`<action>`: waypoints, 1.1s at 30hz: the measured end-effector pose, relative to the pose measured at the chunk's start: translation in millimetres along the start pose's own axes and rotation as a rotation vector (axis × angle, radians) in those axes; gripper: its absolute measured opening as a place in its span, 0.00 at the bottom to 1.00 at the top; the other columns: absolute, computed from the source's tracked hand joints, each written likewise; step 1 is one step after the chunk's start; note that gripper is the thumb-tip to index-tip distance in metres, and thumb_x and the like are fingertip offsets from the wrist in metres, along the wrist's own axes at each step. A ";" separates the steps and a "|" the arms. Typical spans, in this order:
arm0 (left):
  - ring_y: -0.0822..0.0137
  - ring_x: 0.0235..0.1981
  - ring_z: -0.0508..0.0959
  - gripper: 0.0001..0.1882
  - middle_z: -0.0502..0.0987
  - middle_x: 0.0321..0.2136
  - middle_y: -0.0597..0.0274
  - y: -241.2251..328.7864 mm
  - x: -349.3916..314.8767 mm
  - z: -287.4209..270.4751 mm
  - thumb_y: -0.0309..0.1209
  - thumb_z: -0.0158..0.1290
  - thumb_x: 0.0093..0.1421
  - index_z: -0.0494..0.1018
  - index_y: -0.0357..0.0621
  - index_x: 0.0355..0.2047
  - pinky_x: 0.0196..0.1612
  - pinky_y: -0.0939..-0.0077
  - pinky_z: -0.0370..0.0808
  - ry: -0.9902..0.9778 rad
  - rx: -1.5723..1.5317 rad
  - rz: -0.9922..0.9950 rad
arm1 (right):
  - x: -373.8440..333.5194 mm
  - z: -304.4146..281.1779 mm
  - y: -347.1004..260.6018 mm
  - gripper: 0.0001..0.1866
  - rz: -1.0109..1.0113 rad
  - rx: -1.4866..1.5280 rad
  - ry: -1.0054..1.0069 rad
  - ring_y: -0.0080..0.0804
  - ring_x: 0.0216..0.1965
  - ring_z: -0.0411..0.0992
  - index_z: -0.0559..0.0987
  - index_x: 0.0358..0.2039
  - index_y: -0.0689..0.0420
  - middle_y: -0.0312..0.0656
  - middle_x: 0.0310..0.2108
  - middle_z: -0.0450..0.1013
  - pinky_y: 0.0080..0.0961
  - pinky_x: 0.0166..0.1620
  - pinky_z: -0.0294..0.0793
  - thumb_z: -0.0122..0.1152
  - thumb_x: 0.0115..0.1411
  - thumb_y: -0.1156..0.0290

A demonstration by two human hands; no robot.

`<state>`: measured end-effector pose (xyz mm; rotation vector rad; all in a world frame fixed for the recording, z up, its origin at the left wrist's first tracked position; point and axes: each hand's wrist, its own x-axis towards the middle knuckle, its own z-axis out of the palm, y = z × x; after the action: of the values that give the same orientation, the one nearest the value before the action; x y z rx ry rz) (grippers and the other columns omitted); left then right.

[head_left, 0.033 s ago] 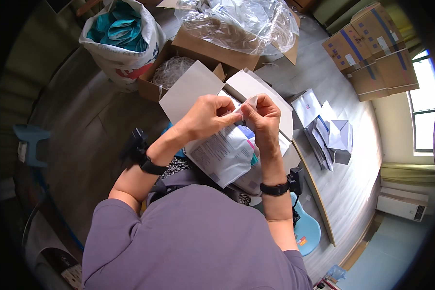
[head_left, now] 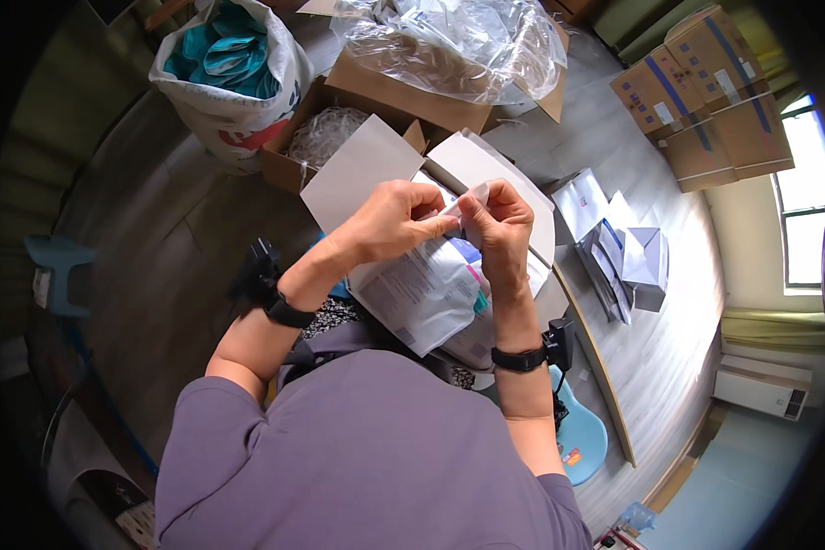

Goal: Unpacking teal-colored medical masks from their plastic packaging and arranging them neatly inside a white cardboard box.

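Note:
My left hand (head_left: 399, 220) and my right hand (head_left: 500, 225) meet in front of me, both closed in a pinch. Between their fingertips is a small, pale, folded flap (head_left: 478, 194), which looks like the upper edge of a white printed packet (head_left: 417, 298); the fingers partly hide where the two join. Blue, pink and green patches show on the packet, which hangs tilted below my hands. Under and behind it an open white carton (head_left: 348, 179) spreads its flaps.
Beyond the carton stand a brown box of shredded filler (head_left: 280, 165) and another with clear plastic (head_left: 472, 78). A white sack (head_left: 234, 124) of teal items is at far left. Flat white packages (head_left: 610, 261) lie right, near stacked cartons (head_left: 706, 101). A blue stool (head_left: 585, 435) sits by my right elbow.

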<state>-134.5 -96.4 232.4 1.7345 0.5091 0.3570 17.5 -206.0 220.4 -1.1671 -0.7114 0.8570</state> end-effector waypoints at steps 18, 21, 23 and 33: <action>0.66 0.16 0.66 0.12 0.62 0.17 0.64 59.5 -56.4 26.8 0.29 0.65 0.54 0.71 0.41 0.21 0.18 0.72 0.62 0.094 0.276 0.857 | 16.9 -6.5 30.4 0.15 -0.072 -0.922 0.235 0.35 0.18 0.70 0.73 0.18 0.59 0.43 0.15 0.72 0.33 0.27 0.69 0.71 0.50 0.67; 0.62 0.16 0.68 0.13 0.65 0.17 0.62 80.4 -74.8 19.6 0.32 0.64 0.57 0.72 0.41 0.23 0.19 0.70 0.62 0.018 0.040 0.782 | 18.0 -2.3 40.2 0.13 -0.149 -1.112 0.262 0.44 0.21 0.72 0.74 0.22 0.59 0.45 0.19 0.74 0.36 0.31 0.73 0.71 0.51 0.67; 0.58 0.19 0.70 0.12 0.66 0.19 0.59 78.1 -75.7 15.5 0.29 0.62 0.59 0.70 0.40 0.24 0.21 0.68 0.65 0.054 0.001 0.718 | 18.5 2.4 36.3 0.11 -0.084 -1.200 0.251 0.50 0.27 0.74 0.76 0.27 0.58 0.45 0.23 0.76 0.40 0.36 0.75 0.69 0.53 0.67; 0.74 0.21 0.63 0.14 0.68 0.21 0.66 5.5 -39.9 9.6 0.29 0.61 0.60 0.69 0.35 0.23 0.24 0.76 0.62 0.539 0.137 0.103 | 11.6 13.7 29.2 0.15 -0.159 -0.783 0.046 0.40 0.35 0.75 0.75 0.39 0.61 0.47 0.33 0.76 0.33 0.39 0.75 0.70 0.54 0.72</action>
<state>-163.1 -126.0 237.1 1.7967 0.8463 0.8929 6.0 -184.7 196.1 -1.7820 -1.1355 0.4070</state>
